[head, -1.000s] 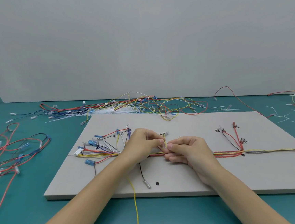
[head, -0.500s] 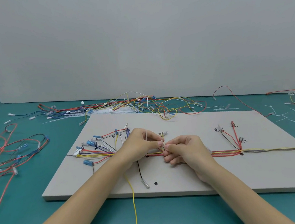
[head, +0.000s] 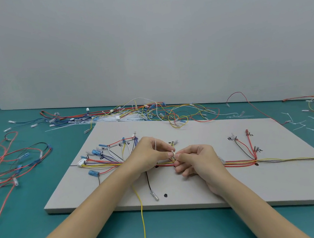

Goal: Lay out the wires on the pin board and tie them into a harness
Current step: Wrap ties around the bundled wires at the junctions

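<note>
Both hands are bunched up mid-board right now: my left hand [head: 146, 156] is pinching a thin white plastic cable tie [head: 155, 149] whose tail sticks up between thumb and forefinger, and my right hand [head: 196, 161] has its fingers [head: 180, 156] curled in tight, pinching the head end of that tie right where the red and yellow wire bundle [head: 239, 163] runs across the flat grey pin board [head: 196, 187]. The bundle lies left to right along the board, fanning out into blue-capped terminals on the left and a red-and-black branch on the right. The risk I see is cinching the tie with a wire left out. There's a loose yellow wire [head: 141, 215] dropping off the near edge onto the teal desk [head: 24, 216] and a black lead with a metal tip [head: 153, 193] lying loose too; I can't tell if either is inside the loop. If I pull hard, the trunk could drag sideways and pull those left branches off their marks. The tie could also slip from such a small pinch.
</note>
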A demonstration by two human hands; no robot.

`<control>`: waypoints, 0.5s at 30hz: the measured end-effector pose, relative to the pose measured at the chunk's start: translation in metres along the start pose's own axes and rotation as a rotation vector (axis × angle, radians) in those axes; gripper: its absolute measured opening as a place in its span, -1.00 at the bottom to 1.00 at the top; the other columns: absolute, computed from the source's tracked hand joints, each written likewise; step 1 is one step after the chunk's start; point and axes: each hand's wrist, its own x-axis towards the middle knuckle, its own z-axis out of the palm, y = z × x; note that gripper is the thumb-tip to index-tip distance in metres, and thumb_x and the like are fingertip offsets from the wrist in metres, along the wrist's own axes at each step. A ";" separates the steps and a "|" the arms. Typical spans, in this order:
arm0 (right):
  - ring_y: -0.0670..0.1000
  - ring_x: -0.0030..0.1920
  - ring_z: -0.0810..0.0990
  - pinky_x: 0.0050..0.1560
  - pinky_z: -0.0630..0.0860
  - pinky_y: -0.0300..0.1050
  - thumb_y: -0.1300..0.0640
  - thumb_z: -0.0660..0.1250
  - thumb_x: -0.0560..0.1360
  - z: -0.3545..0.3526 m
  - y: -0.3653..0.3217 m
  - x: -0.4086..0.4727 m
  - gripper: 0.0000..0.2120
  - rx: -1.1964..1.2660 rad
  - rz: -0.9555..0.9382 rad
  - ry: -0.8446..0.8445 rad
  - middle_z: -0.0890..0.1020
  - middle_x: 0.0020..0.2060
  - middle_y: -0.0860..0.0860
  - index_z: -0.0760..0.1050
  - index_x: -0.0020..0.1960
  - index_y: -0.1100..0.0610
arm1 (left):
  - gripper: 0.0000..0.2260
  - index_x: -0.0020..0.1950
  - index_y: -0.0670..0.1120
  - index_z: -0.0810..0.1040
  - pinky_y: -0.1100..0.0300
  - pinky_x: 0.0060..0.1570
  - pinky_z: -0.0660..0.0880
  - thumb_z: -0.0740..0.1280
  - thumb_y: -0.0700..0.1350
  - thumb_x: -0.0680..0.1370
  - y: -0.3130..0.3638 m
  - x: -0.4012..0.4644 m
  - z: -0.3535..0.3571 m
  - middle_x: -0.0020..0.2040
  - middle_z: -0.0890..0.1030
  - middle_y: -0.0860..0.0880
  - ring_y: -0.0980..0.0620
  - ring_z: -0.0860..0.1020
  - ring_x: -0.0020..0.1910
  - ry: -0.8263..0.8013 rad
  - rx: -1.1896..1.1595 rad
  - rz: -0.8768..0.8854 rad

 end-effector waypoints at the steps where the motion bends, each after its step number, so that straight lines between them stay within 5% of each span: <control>1: 0.04 -0.46 0.60 -0.52 0.49 -0.23 0.35 0.37 0.49 0.000 0.000 0.000 -0.92 -0.001 -0.002 -0.002 0.63 -0.42 0.15 0.59 -0.18 0.29 | -0.89 -0.03 -0.25 0.67 0.33 -0.09 0.52 0.44 -0.36 0.46 0.000 0.000 0.000 -0.25 0.66 -0.03 0.18 0.60 -0.27 0.000 0.000 0.003; 8: 0.04 -0.46 0.61 -0.51 0.49 -0.24 0.35 0.37 0.48 -0.001 0.000 0.002 -0.93 0.014 -0.005 -0.011 0.63 -0.41 0.15 0.60 -0.18 0.31 | -0.91 -0.07 -0.19 0.69 0.27 -0.01 0.53 0.46 -0.31 0.45 -0.001 0.000 -0.001 -0.20 0.70 -0.05 0.14 0.62 -0.20 -0.025 0.000 0.026; 13: 0.01 -0.45 0.62 -0.48 0.51 -0.26 0.37 0.37 0.48 -0.003 0.002 0.004 -0.96 0.044 -0.012 -0.008 0.65 -0.41 0.14 0.60 -0.13 0.34 | -0.89 0.00 -0.20 0.70 0.40 -0.07 0.51 0.42 -0.22 0.52 0.002 -0.002 -0.007 -0.13 0.72 -0.08 0.13 0.65 -0.10 -0.088 0.017 0.024; 15: 0.00 -0.45 0.61 -0.47 0.51 -0.27 0.38 0.37 0.48 -0.003 0.003 0.004 -0.97 0.065 -0.024 -0.021 0.65 -0.41 0.14 0.59 -0.10 0.34 | -0.86 0.04 -0.22 0.69 0.29 0.05 0.52 0.39 -0.21 0.55 0.004 -0.003 -0.010 -0.06 0.72 -0.15 0.02 0.66 0.00 -0.110 0.005 0.011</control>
